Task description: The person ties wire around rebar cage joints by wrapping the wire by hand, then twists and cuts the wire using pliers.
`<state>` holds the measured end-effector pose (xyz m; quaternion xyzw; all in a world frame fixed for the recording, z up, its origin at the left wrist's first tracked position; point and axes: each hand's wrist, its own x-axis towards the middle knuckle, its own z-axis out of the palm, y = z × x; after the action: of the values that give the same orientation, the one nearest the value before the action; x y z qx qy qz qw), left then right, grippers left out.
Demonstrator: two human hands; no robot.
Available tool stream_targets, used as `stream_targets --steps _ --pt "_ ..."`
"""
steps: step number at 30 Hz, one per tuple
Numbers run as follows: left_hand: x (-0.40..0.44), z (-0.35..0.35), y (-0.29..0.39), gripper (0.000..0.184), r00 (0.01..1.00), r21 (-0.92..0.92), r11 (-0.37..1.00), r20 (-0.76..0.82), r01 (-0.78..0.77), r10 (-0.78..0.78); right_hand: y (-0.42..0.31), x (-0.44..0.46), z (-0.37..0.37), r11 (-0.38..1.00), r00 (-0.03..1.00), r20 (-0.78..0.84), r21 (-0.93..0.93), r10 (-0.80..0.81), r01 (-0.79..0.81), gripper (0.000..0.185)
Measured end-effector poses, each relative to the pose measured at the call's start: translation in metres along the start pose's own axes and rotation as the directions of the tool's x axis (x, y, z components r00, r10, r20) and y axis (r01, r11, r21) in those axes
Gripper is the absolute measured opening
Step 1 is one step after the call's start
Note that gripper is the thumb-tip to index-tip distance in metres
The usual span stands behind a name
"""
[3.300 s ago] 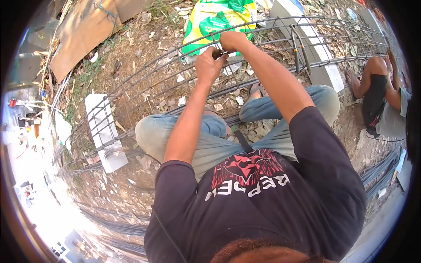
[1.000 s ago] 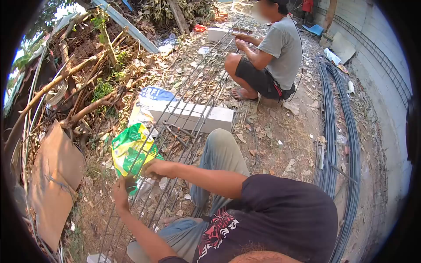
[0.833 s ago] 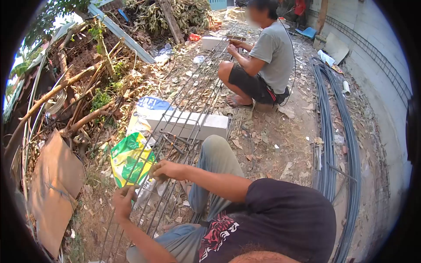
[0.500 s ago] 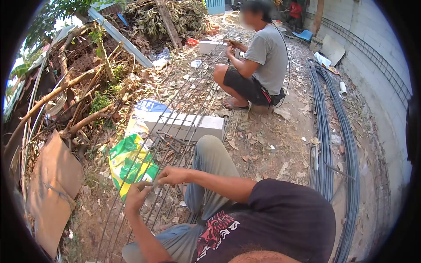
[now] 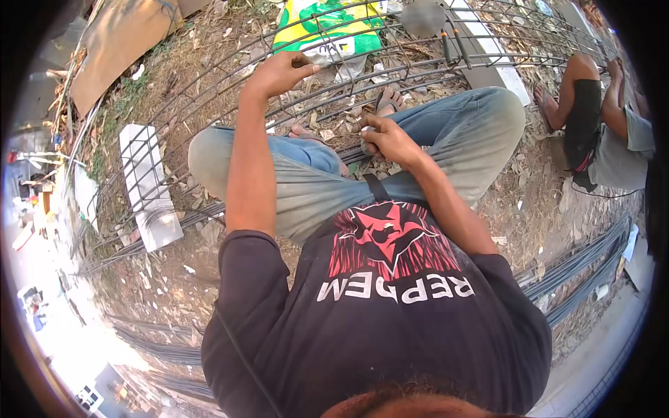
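Observation:
My left hand [image 5: 280, 75] is over the near side of a long rebar cage [image 5: 233, 66]. Its thumb is stretched out apart from the loosely bent fingers, with nothing visible between them. My right hand [image 5: 390, 141] is lower, in front of my crossed legs and off the cage bars. Its fingers are curled in a pinch; whatever they hold, if anything, is too small to make out. A pincer-like tool [image 5: 456, 47] with dark handles and orange marks lies on the cage, right of both hands. Beneath the bars lies a green, yellow and white sack [image 5: 327, 26].
Pale blocks support the cage on the left [image 5: 150, 188] and right [image 5: 488, 52]. A co-worker [image 5: 599, 118] crouches at the far right. Rebar bundles [image 5: 578, 268] lie on the ground behind me. A brown board [image 5: 125, 49] lies upper left, amid leaves and debris.
My view has swung downward. My hands, close together at the cage before, are now apart; the right has drawn back toward my body while the left stays over the bars.

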<state>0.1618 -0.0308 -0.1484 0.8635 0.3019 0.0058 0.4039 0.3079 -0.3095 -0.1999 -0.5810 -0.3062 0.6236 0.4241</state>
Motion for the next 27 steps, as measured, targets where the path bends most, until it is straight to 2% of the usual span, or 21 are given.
stream_targets --steps 3,4,5,8,10,12,16,19,22,25,27 --pt "-0.001 0.014 0.006 0.055 0.991 0.161 0.984 0.098 0.073 -0.09 0.032 0.028 0.004 0.992 0.984 -0.132 -0.054 -0.122 0.116 0.02" --pt "0.004 0.027 0.0 0.056 0.984 0.205 0.974 0.13 0.094 -0.123 0.021 0.03 0.001 0.988 0.968 -0.208 -0.086 -0.14 0.125 0.02" --pt "0.011 0.04 -0.005 0.057 0.975 0.247 0.963 0.16 0.112 -0.155 0.012 0.035 -0.001 0.996 0.974 -0.21 -0.026 -0.087 0.083 0.02" --pt "0.023 0.059 0.002 0.059 0.947 0.047 0.964 0.183 0.26 -0.265 -0.002 0.051 0.004 0.994 0.977 -0.209 0.104 0.041 -0.019 0.02" --pt "0.031 0.065 -0.007 0.054 0.933 -0.097 0.936 0.156 0.34 -0.323 0.002 0.06 0.014 0.981 0.969 -0.248 0.189 0.016 0.032 0.018" --pt "0.036 0.067 -0.02 0.05 0.934 -0.129 0.93 0.148 0.344 -0.325 0.003 0.057 0.017 0.955 0.972 -0.233 0.29 0.01 0.06 0.014" --pt "0.021 0.058 -0.012 0.045 0.946 -0.259 0.922 0.231 0.287 -0.229 0.009 0.042 0.017 0.933 0.974 -0.18 0.355 0.137 -0.066 0.016" --pt "0.024 0.055 -0.012 0.044 0.936 -0.205 0.932 0.252 0.299 -0.245 0.016 0.043 0.019 0.931 0.962 -0.207 0.351 0.178 -0.097 0.02" --pt "0.023 0.048 -0.003 0.043 0.944 -0.05 0.95 0.14 0.308 -0.299 0.01 0.051 0.013 0.909 0.96 -0.231 0.413 0.16 -0.052 0.024" --pt "0.028 0.052 -0.012 0.045 0.931 -0.117 0.929 0.156 0.35 -0.331 0.005 0.055 0.006 0.866 0.976 -0.193 0.499 0.105 0.005 0.024" --pt "0.025 0.061 -0.003 0.046 0.908 -0.278 0.867 0.198 0.414 -0.37 0.001 0.055 0.007 0.854 0.983 -0.155 0.52 0.099 -0.004 0.024"
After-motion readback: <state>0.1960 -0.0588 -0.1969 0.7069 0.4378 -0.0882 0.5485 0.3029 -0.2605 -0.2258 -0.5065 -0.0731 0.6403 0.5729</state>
